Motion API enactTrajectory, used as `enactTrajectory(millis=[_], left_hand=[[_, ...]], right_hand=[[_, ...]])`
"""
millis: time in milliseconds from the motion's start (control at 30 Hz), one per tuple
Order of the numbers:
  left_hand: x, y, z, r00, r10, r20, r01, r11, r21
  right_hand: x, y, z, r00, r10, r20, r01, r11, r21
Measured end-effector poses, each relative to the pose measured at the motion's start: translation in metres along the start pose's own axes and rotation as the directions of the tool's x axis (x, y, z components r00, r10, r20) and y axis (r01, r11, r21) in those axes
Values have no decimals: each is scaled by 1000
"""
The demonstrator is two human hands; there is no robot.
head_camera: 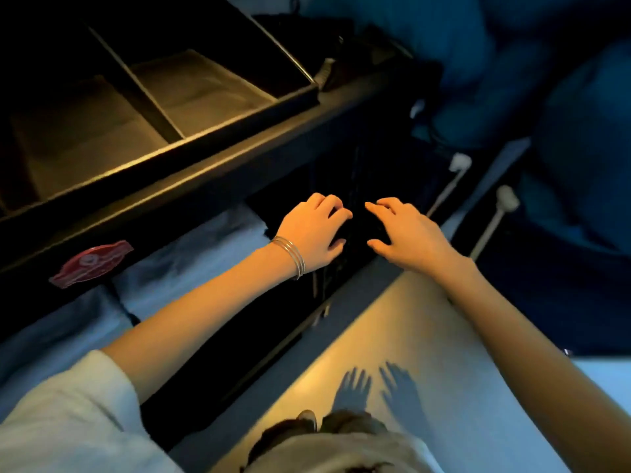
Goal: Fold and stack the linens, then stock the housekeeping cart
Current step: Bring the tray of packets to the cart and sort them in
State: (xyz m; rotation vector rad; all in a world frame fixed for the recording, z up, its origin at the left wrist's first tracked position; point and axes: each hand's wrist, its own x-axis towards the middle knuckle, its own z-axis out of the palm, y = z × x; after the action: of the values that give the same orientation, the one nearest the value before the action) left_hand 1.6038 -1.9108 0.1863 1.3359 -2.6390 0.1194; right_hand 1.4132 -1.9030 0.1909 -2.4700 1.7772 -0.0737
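The dark housekeeping cart (pixel 218 165) fills the left and centre. Its top tray (pixel 300 97) has divided compartments. On the shelf below lie folded white linens (pixel 191 254), with more of them nearer me (pixel 58 339). My left hand (pixel 312 230), with thin bangles at the wrist, hovers at the right end of that shelf, fingers loosely bent over a dark gap. My right hand (pixel 406 233) is just beside it, fingers spread and relaxed. Neither hand holds anything I can see. Their shadows on the floor show spread fingers.
A red label (pixel 92 262) is stuck on the cart's front rail. Two pale stick handles (pixel 490 227) lean at the right of the cart. Large bluish bundles (pixel 580 138) sit at the upper right. The lit floor (pixel 392 329) runs along the cart.
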Motion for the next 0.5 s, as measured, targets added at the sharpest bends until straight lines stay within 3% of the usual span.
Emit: enactTrajectory(millis=[100,267,500], left_hand=[[12,10,37,988,49,147,-48,999,-9],[18,25,93,926,99,364,-85,995,-55],[32,58,143,839,258,479,-257,964,-68]], right_hand=[[-19,11,38,990,112,87,-112,994,2],[-55,26,99,936,289,203,-326,927,185],[-104,43,147,795,472,381,-566,803,186]])
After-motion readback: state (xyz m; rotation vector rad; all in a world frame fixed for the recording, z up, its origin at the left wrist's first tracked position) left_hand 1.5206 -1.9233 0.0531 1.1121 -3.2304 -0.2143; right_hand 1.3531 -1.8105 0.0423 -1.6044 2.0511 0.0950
